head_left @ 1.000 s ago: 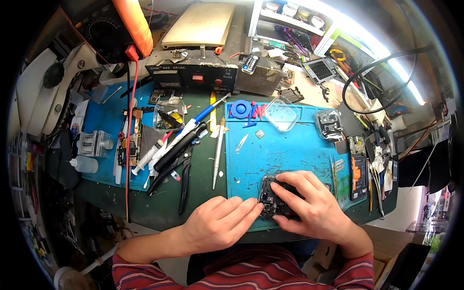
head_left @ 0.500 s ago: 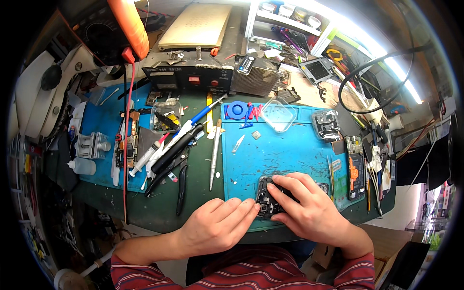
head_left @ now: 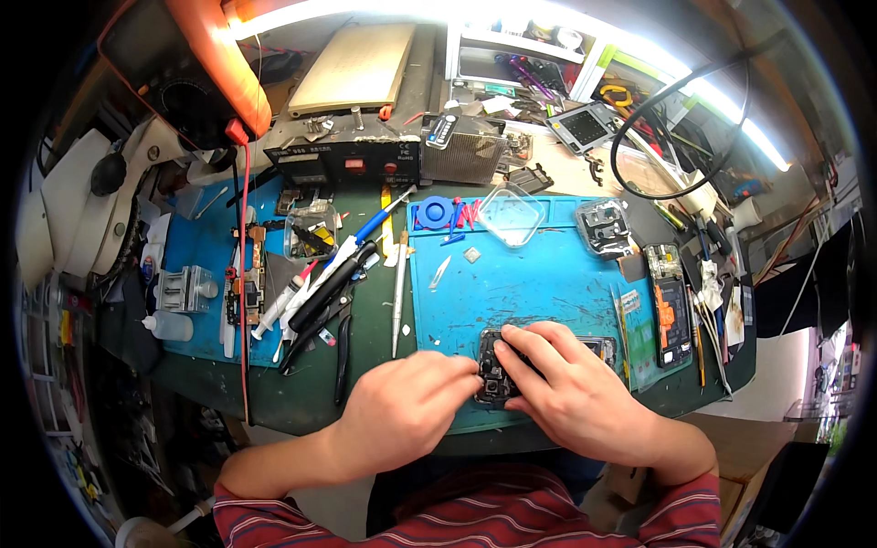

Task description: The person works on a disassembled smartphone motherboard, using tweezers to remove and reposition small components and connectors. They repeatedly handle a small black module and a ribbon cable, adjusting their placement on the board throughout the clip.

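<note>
A dark, opened phone [head_left: 491, 386] lies on the blue silicone mat [head_left: 484, 292] near its front edge. My right hand [head_left: 571, 393] is closed over it, fingers across the top and thumb at the lower side. My left hand [head_left: 411, 402] is closed at the phone's left edge, fingertips pressed together; whatever they hold is hidden. Loose on the mat above are a pale blade-shaped piece [head_left: 440, 272] and a small metal square [head_left: 471, 255]. A metal pointed tool [head_left: 399, 297] lies just left of the mat.
Pens, syringe and pliers [head_left: 322, 306] lie left of the mat; a multimeter [head_left: 178, 82] with red lead stands beyond. A power unit [head_left: 338, 155], clear container [head_left: 512, 215], parts box [head_left: 603, 228], another opened phone [head_left: 671, 306] and a looped black cable [head_left: 617, 160] surround the work area.
My left fingers have curled more tightly at the phone's edge and shifted slightly up and left. The phone and my right hand sit slightly further left in view; the camera view has shifted.
</note>
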Action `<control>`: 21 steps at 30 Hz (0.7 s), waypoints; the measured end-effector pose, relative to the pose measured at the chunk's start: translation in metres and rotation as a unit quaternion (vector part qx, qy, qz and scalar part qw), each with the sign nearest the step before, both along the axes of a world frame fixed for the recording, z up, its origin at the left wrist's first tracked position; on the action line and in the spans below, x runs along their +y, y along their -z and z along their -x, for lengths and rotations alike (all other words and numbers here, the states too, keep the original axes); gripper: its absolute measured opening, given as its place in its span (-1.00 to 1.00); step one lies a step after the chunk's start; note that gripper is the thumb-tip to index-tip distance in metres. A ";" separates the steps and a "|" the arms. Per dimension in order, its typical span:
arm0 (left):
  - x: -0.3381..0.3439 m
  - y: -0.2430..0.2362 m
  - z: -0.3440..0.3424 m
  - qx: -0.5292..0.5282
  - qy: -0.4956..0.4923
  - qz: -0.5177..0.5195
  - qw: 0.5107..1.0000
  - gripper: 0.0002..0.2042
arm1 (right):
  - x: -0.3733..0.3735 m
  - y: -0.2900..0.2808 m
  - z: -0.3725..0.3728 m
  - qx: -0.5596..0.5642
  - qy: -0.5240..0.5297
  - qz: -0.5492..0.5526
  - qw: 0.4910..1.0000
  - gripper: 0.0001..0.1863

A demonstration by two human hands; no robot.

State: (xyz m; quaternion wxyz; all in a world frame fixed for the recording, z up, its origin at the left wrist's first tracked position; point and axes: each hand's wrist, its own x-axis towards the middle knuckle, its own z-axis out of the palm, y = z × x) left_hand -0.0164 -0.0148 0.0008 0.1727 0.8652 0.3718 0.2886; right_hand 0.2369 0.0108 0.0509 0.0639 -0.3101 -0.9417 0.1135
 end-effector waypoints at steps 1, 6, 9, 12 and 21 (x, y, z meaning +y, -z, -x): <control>0.005 -0.002 0.000 -0.011 -0.011 0.035 0.999 -0.61 | 0.000 0.000 0.000 0.001 0.000 0.004 1.000 -0.35; 0.009 -0.007 -0.006 0.032 -0.019 0.059 0.998 -0.44 | -0.001 -0.001 0.001 -0.024 -0.007 -0.029 0.999 -0.35; 0.008 -0.005 -0.007 0.066 -0.014 0.026 0.997 -0.34 | -0.002 -0.001 0.001 -0.041 -0.009 -0.050 0.998 -0.35; 0.007 -0.006 -0.009 0.095 -0.011 0.002 0.995 -0.30 | -0.006 0.002 0.000 -0.019 0.010 -0.046 0.999 -0.36; 0.006 -0.006 -0.008 0.183 -0.009 -0.090 0.979 -0.29 | -0.008 0.014 -0.016 0.071 0.051 -0.017 0.996 -0.33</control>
